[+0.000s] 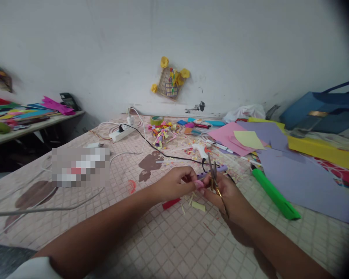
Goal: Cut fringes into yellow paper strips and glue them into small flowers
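Note:
Both my hands meet over the middle of the table. Between the thumb and fingers of my left hand [178, 184] is a small pink paper piece [199, 184]. My right hand [228, 195] is closed around a pair of scissors [213, 174], whose blades point up and away. Its fingertips also reach the pink paper, though I cannot tell how firmly they hold it. Below the hands lie a red paper strip [171, 204] and a pale yellow strip [198, 206]. A white glue gun [200, 151] with a black cord lies just beyond.
A green cutter-like tool [275, 193] rests on purple paper [305, 186] at right, near pink sheets [229, 135]. A white power strip [122, 132] with trailing cables stands at back left. Paper scraps [163, 133] are heaped at the back; a blue bag [322, 110] stands far right.

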Demonstrator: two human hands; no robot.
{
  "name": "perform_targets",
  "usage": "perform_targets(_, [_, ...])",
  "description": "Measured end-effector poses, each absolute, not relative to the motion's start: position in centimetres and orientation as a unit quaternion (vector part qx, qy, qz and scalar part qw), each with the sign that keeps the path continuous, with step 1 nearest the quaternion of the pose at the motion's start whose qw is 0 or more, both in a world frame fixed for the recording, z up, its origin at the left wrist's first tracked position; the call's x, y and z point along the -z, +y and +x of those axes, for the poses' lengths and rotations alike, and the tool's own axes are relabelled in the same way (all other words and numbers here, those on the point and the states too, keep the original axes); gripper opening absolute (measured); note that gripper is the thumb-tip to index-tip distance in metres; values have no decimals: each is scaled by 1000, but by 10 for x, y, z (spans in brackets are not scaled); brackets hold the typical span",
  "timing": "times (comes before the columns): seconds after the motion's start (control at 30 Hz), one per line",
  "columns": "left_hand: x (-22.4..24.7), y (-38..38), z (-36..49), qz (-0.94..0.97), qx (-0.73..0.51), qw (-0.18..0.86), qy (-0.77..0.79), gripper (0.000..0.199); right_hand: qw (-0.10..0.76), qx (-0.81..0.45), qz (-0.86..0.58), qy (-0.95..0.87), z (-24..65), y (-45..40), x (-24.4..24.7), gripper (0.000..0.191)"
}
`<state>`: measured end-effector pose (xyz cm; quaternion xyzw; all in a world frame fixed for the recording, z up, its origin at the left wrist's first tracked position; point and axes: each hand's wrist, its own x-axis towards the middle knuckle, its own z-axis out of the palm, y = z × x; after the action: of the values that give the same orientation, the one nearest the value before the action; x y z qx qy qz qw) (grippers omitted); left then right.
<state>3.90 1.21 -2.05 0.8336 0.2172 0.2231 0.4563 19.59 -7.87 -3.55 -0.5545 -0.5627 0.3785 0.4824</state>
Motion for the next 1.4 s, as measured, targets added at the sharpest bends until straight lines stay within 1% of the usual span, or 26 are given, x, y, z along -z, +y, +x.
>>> perform_targets(0.23, [23, 11, 41, 847, -177, 456, 210, 26, 526, -381, -550, -524, 198, -75, 36, 19])
perform_targets(0.33, [24, 8, 42, 848, -148, 470, 193, 26, 527, -379, -548, -527, 199, -75, 36, 17])
perform_targets(0.47, [25, 7, 43, 844, -144, 482, 183, 23, 519, -382, -545, -536, 197, -76, 36, 16])
perform_targets(0.67, [28, 8, 43, 842, -150, 481, 192, 31, 512, -379, -549, -540, 197, -76, 36, 15])
perform_targets(0.83, [26, 8, 43, 833, -151, 494, 200, 31, 510, -372, -548, -548, 196, -76, 36, 15])
perform_targets(1.0, [26, 10, 44, 813, -213, 496, 218, 24, 503, -342, -568, -554, 193, -77, 33, 15])
perform_targets(1.17, [26, 12, 45, 760, -296, 516, 262, 20, 474, -315, -582, -581, 196, -79, 35, 7])
perform_targets(1.3, [21, 10, 46, 708, -378, 531, 270, 21, 415, -254, -603, -632, 199, -79, 37, 7])
perform_targets(1.4, [18, 5, 45, 661, -435, 555, 256, 22, 367, -220, -602, -674, 199, -78, 36, 10])
